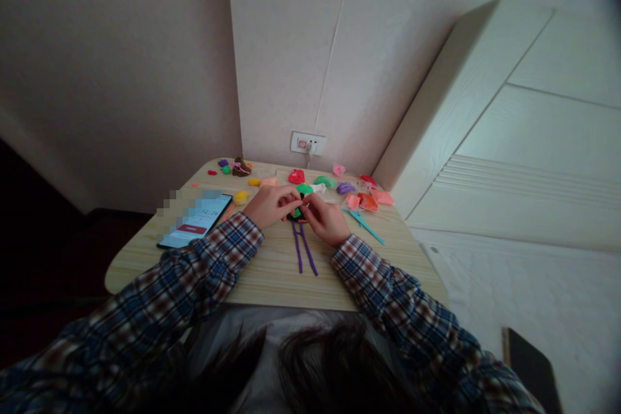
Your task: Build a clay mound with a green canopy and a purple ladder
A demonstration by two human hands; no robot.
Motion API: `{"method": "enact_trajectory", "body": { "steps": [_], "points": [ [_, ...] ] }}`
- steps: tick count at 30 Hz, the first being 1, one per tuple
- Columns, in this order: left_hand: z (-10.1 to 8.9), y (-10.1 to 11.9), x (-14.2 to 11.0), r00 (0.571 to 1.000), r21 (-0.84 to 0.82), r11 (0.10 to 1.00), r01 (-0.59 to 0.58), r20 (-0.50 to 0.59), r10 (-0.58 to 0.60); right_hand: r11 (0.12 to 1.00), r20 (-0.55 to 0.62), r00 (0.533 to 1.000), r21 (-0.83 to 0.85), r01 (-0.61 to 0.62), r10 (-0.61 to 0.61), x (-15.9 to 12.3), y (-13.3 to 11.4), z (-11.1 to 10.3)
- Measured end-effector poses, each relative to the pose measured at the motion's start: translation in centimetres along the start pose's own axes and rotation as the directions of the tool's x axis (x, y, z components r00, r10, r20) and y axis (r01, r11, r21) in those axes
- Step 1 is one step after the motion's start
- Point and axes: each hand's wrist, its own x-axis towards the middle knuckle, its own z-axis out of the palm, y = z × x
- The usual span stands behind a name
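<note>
Over the middle of the table my left hand (272, 205) and my right hand (326, 220) meet, fingertips almost touching. Both are closed in a pinch; whatever lies between the fingertips is too small and covered to name. Just under them is a black and green modelling clay piece (295, 215), partly hidden by the fingers. Two thin purple clay strips (297, 251) reach from it toward me, joined by a short crosspiece near the top. Bright green clay (305, 188) and a white lump (319, 188) show right behind my hands.
A lit phone (196, 220) lies at the left. Along the back are several clay lumps, among them brown (241, 167), red (296, 176) and purple (345, 188). A turquoise tool (367, 228) and orange clay in wrap (368, 201) lie right. Behind is a wall socket (308, 143) with a plug.
</note>
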Motion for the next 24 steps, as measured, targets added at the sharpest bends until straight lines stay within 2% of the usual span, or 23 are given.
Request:
{"method": "enact_trajectory", "body": {
  "steps": [24],
  "points": [
    [-0.07, 0.06, 0.05, 1.000, -0.002, 1.000, -0.009, -0.015, 0.008, 0.997, -0.096, 0.995, 0.073, -0.024, 0.031, -0.08, -0.01, 0.01]
  ]
}}
